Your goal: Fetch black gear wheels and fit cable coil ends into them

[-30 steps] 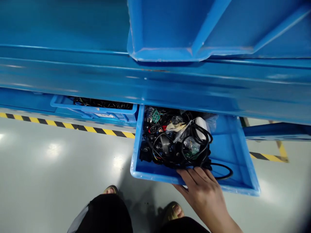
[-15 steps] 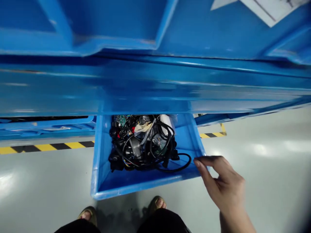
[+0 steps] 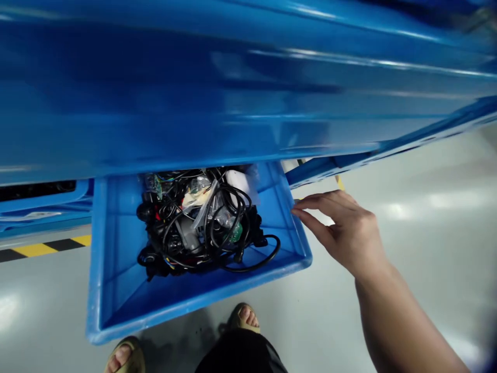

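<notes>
A blue plastic bin (image 3: 104, 290) sits on the grey floor, half under a blue shelf (image 3: 233, 93). Inside it lies a tangle of black cables (image 3: 202, 228) with small electronic parts and clear bags. My right hand (image 3: 345, 230) reaches from the right, fingers extended, with the fingertips at the bin's right rim. It holds nothing. My left hand is out of view.
A second blue bin (image 3: 39, 207) stands under the shelf at the left. Yellow-and-black floor tape (image 3: 42, 247) runs along the shelf line. My sandalled feet (image 3: 243, 316) stand just in front of the bin. Glossy grey floor (image 3: 427, 217) spreads to the right.
My right hand left the cables at the bin's front and moved to its right rim. The view shifted, so the bin now appears further left and lower.
</notes>
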`<action>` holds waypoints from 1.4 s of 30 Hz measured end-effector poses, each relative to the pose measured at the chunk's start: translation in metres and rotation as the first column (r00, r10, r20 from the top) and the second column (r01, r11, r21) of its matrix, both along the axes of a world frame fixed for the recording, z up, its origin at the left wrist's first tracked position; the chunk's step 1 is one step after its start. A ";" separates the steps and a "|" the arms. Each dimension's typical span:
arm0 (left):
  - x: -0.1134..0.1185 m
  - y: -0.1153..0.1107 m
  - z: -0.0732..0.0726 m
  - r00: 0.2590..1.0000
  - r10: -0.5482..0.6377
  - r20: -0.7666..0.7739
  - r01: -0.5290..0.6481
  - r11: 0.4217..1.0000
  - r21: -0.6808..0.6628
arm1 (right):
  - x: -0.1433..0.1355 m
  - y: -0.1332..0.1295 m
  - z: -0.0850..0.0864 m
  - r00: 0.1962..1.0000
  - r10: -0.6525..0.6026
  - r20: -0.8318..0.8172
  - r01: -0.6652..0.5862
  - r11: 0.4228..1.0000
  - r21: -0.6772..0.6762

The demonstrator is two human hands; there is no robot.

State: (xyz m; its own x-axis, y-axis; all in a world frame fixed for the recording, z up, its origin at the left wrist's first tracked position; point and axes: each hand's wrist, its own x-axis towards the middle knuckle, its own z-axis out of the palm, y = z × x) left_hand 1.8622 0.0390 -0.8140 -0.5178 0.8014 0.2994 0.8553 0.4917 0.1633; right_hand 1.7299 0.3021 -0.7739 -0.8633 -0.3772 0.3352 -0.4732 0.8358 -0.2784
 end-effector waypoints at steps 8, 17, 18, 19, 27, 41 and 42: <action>-0.079 -0.017 0.025 0.964 0.162 0.211 -0.166 0.986 0.003 | 0.052 0.012 -0.014 0.975 -0.211 0.064 0.219 0.960 -0.174; -0.147 0.015 0.003 0.965 0.072 0.252 -0.006 0.968 -0.251 | 0.070 0.020 -0.025 0.963 -0.158 0.218 0.213 0.943 -0.256; -0.148 0.012 0.001 0.983 0.077 0.164 -0.028 0.959 -0.283 | 0.069 0.020 -0.025 0.963 -0.143 0.230 0.201 0.947 -0.251; -0.149 0.007 0.001 0.995 0.070 0.076 -0.044 0.951 -0.306 | 0.067 0.020 -0.025 0.963 -0.129 0.235 0.187 0.952 -0.244; -0.163 -0.043 0.000 0.972 0.061 -0.226 -0.132 0.940 -0.314 | 0.045 0.015 -0.019 0.994 -0.029 0.106 0.042 0.992 -0.123; -0.176 -0.074 -0.006 0.968 0.113 -0.222 -0.171 0.950 -0.261 | 0.035 0.010 -0.022 0.998 -0.014 0.061 0.016 0.999 -0.040; -0.177 -0.074 -0.005 0.970 0.119 -0.213 -0.173 0.951 -0.257 | 0.035 0.010 -0.022 0.998 -0.017 0.064 0.020 0.999 -0.043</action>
